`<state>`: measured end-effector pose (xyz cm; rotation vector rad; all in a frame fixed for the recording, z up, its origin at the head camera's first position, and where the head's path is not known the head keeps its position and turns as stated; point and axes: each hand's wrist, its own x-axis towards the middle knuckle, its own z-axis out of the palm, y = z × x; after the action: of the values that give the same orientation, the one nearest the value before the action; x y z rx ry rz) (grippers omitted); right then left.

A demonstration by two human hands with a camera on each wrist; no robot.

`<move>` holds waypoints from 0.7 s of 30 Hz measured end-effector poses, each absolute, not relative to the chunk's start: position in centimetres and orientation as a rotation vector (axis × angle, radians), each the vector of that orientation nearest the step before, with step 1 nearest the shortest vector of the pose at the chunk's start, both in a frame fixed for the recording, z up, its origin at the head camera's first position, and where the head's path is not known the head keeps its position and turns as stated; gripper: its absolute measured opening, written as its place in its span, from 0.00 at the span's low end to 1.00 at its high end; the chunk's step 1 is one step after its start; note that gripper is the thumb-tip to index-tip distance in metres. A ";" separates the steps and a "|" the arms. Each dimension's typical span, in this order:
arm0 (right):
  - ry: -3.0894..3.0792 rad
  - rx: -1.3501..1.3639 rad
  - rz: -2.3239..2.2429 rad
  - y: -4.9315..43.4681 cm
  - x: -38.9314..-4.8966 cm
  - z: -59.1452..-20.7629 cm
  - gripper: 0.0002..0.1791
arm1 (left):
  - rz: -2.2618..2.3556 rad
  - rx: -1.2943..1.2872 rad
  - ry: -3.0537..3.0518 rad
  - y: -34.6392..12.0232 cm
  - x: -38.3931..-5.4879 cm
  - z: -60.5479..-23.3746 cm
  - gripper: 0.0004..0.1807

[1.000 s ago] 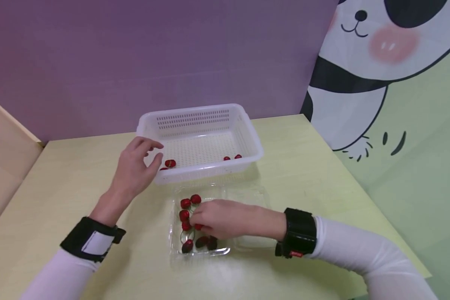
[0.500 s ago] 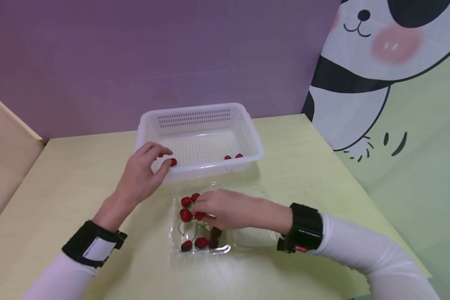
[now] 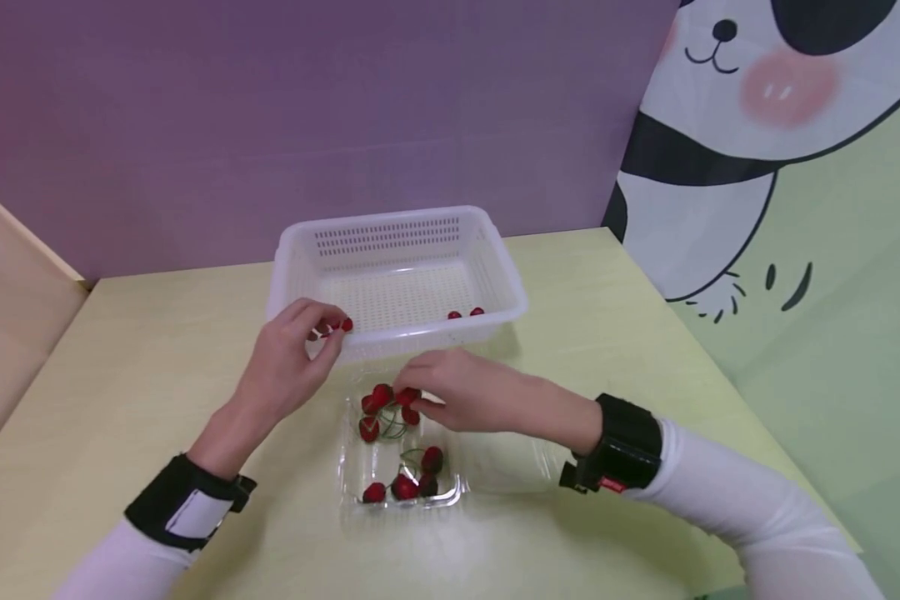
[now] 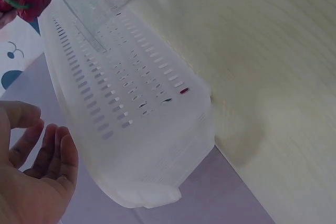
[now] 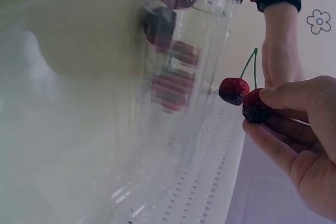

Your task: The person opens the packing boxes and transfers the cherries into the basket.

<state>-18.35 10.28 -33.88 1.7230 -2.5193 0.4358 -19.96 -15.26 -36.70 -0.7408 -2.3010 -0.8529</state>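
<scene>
My right hand (image 3: 472, 390) is over the clear plastic box (image 3: 345, 467). Its thumb and fingers pinch one cherry (image 5: 256, 106), whose green stem joins it to a second cherry (image 5: 233, 91) hanging free. Several more cherries (image 3: 405, 487) lie in the box, some at its front edge and some at the back left. At the front left corner of the white basket (image 3: 495, 275), my left hand (image 3: 288, 350) hovers with loosely bent fingers near a red cherry (image 3: 347, 324). In the left wrist view nothing shows between these fingers (image 4: 65, 156).
Two cherries (image 3: 467, 314) lie at the basket's front right inside. The box's clear lid (image 3: 506, 462) spreads open to the right on the pale table (image 3: 645, 358). Behind stands a purple wall (image 3: 420, 100), and a panda-printed wall (image 3: 720, 183) rises at the right.
My right hand has moved back and slightly right within the box, shifting cherries toward its back. The left hand has moved right and slightly down, its fingers drawing closer together.
</scene>
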 end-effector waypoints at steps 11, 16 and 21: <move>-2.505 1.588 0.493 11.4 -20.1 -31.7 0.08 | -0.849 -0.700 -2.297 -15.3 -19.0 -37.2 0.07; -2.512 1.538 0.501 12.1 -20.9 -31.2 0.09 | -0.905 -0.805 -2.213 -14.9 -18.5 -37.3 0.07; -2.484 1.488 0.519 12.7 -21.9 -31.1 0.09 | -0.926 -0.952 -2.186 -14.6 -17.8 -37.3 0.06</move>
<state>-21.85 12.67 -31.14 1.4883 -2.4837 0.5194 -17.84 -14.55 -37.25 -0.9523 -2.1859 -0.9258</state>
